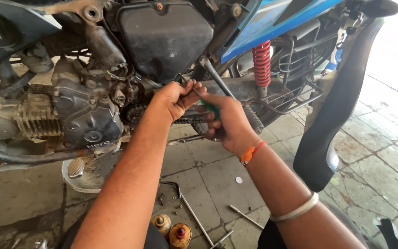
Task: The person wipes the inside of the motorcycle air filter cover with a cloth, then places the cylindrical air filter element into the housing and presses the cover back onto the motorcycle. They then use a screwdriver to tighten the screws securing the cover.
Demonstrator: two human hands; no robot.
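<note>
Two small oil cans (171,230) are seen nearest the camera, standing on the tiled floor (217,180) between the person's forearms, with thin metal rods (194,216) and a few small bolts (162,198) scattered just beside them.

Farther off, both hands are raised to the side of a motorcycle (162,37), just right of the engine (81,110) and close to the chain sprocket (137,113). The left hand (176,99) is closed into a fist; its fingers are curled tight around something small at the machine's side, though what is gripped cannot be told. The right hand (226,122) is wrapped around the green handle of a screwdriver (212,108), whose shaft is pointed up and to the left, toward the left fist. The two hands are touching or nearly so. An orange thread is worn at the right wrist and a pale bangle farther down the forearm.

To the right, a red spring (262,62) is seen under the blue body panel (272,23), and a black mudguard (342,106) is leaned near it.

As a judgement: the screwdriver tip could slip off its seat under force and be driven into the left fingers, since they are held so close to it. Loose bolts on the floor could also be kicked away and lost.
</note>
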